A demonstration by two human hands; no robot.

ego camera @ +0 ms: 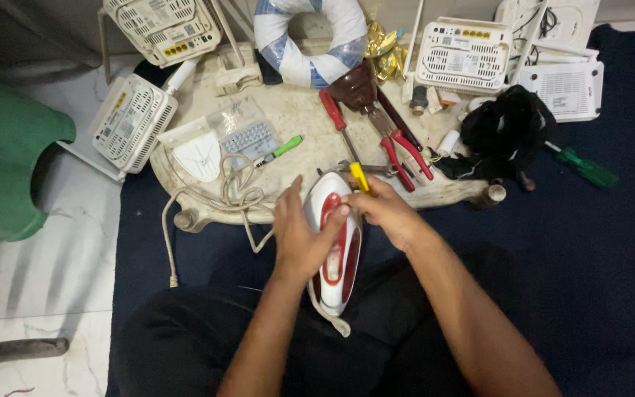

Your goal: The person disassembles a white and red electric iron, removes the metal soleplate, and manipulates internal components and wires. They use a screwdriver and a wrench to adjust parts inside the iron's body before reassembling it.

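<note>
Gripping a red and white clothes iron (334, 246) over the lap, the left hand (299, 235) has its fingers (332, 220) clasped around the body. The right hand (385, 209) pinches a yellow-handled screwdriver (359, 177) at the iron's front end, fingers closed on it. Just beyond those fingers, on the low table (295, 117), lie red-handled pliers (398, 143) and a red screwdriver (336, 117). The iron's cord (218, 195) loops left of the left fingers.

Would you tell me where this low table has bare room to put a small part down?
Bare patch mid-table, between the blister pack and the red screwdriver. Crowded right of that: pliers and black cables.
</note>
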